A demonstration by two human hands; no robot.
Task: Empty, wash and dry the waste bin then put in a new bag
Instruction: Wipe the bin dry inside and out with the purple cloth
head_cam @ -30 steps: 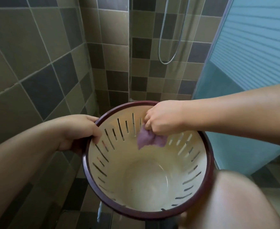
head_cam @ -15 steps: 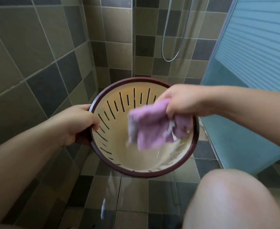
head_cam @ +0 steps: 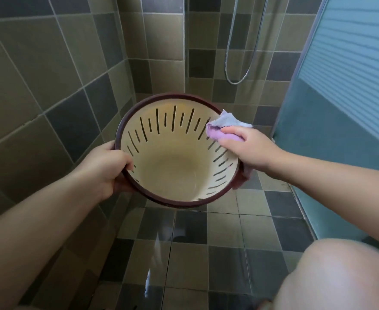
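Cloth (head_cam: 223, 128) now at bin (head_cam: 175, 162) rim, mouth tilted toward camera.

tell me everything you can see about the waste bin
The waste bin is a round, plastic-looking basket, cream inside with a dark maroon rim and narrow vertical slots around its wall. It holds no bag or rubbish. It is held off the tiled floor, tilted so its mouth faces the camera. The left hand grips the rim on one side; the right hand presses a purple cloth against the opposite rim.
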